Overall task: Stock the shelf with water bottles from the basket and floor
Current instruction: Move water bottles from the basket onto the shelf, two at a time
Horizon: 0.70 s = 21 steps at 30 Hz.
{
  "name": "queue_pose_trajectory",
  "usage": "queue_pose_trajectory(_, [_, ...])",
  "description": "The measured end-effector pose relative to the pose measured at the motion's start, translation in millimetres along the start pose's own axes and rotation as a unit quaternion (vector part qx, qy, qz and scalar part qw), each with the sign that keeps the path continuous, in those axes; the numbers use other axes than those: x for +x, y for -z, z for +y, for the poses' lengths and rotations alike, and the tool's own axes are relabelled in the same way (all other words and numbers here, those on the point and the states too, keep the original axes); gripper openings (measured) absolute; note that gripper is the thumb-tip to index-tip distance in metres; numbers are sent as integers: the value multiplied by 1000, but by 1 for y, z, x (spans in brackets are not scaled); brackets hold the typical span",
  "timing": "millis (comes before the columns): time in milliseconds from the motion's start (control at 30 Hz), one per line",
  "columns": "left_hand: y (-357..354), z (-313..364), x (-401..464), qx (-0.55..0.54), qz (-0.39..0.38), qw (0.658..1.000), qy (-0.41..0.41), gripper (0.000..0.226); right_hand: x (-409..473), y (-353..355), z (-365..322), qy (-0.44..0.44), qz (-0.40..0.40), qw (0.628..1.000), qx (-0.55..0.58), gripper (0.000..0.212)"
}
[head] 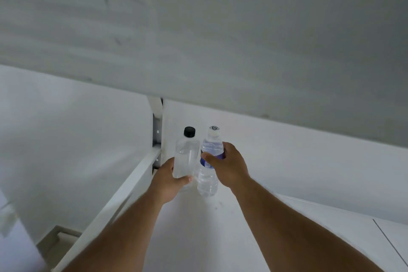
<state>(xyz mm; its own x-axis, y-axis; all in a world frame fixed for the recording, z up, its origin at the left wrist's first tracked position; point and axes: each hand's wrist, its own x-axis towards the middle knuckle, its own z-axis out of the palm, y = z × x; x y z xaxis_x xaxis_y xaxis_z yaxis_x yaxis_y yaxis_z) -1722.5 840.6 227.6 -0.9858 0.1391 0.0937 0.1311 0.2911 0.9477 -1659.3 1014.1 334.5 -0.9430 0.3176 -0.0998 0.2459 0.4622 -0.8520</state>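
Clear bottles (pixel 187 157) within curled fingers (pixel 207 157)

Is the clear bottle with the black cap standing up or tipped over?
Upright: the clear plastic bottle with the black cap stands cap-up on the white shelf, gripped by the left hand.

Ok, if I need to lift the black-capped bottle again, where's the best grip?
Take the black-capped bottle round its smooth straight mid-body, coming from its left. It stands upright on the shelf, and the blue-labelled bottle crowds its right side. The left hand already holds it low from there.
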Motion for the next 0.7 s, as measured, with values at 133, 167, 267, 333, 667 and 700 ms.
queue_pose_trajectory(133, [1, 2, -5, 14, -4, 1000, 8, 47, 0, 2, 4, 73, 45, 996, 0, 22])
queue_pose_trajectory(167, [1, 1, -6, 13, -9, 1000, 18, 52, 1, 3, 6, 88, 43, 995, 0, 19])
queue_pose_trajectory(267, [1, 3, -16, 24, -10, 999, 46, 68, -3, 6, 8, 99, 29, 995, 8, 24])
queue_pose_trajectory(333, [4, 9, -27, 46, -4, 998, 50, 67, -5, 7, 12, 87, 21, 996, 17, 28])
queue_pose_trajectory(667, [34, 60, -111, 214, -78, 970, 86, 80, -65, 19, 20, -20, 8, 997, -75, 79])
queue_pose_trajectory(700, [38, 66, -122, 234, -91, 964, 85, 81, -77, 21, 20, -23, 6, 996, -85, 78])
